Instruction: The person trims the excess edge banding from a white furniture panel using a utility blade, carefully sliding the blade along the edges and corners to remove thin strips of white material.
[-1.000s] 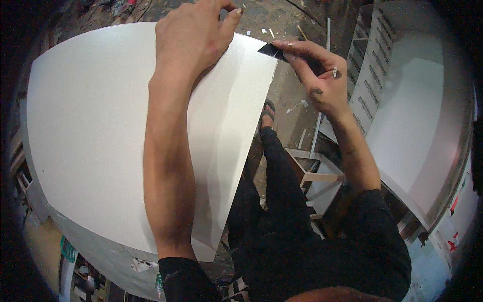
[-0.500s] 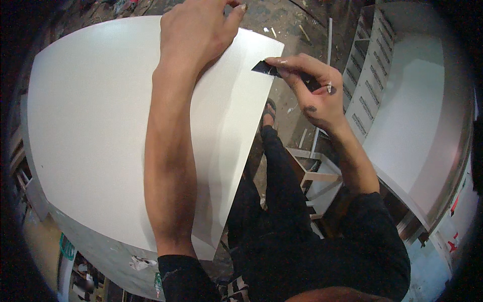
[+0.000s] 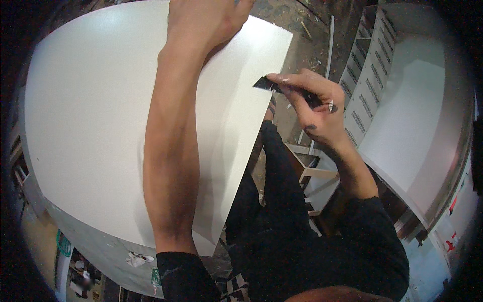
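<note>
Pinching black blade [image 3: 262, 84] at white panel [image 3: 95, 126] edge: right fingers [image 3: 298, 79]; left fingers [image 3: 242, 10] cropped, spread unclear.

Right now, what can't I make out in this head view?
Left hand: fingertips cut off by the head view's upper edge.
Black blade: rear end hidden in the head view by the right hand.
White panel: strip behind the left forearm, hidden in the head view.

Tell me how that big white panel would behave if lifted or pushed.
The white panel is probably fairly stiff: its visible outline shows no ripples or creases. It is likely awkward to lift, being far wider than the left forearm over it. Its smooth, faintly shiny face may feel slippery.
</note>
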A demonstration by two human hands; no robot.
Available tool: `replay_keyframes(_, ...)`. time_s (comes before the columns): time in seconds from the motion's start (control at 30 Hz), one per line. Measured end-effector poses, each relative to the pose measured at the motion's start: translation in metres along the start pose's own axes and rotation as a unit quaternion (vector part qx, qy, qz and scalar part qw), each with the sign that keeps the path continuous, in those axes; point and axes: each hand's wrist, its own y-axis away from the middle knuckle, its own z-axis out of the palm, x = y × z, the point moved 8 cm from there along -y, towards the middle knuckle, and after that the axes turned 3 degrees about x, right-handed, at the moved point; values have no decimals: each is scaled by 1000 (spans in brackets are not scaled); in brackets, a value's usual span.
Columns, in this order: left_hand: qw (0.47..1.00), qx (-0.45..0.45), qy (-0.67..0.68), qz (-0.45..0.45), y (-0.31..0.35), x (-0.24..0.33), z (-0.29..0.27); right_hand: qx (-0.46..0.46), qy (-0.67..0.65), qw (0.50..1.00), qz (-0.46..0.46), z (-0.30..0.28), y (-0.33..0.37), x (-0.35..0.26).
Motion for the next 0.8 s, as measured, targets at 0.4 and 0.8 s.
replay_keyframes(0.4, 998, 40, -20, 37, 4, 3, 0, -58, -16, 998, -16, 18, 44, -17)
replay_keyframes(0.8, 1000, -2, -7, 15, 1, 5, -4, 120, -56, 990, 46, -27, 0, 14)
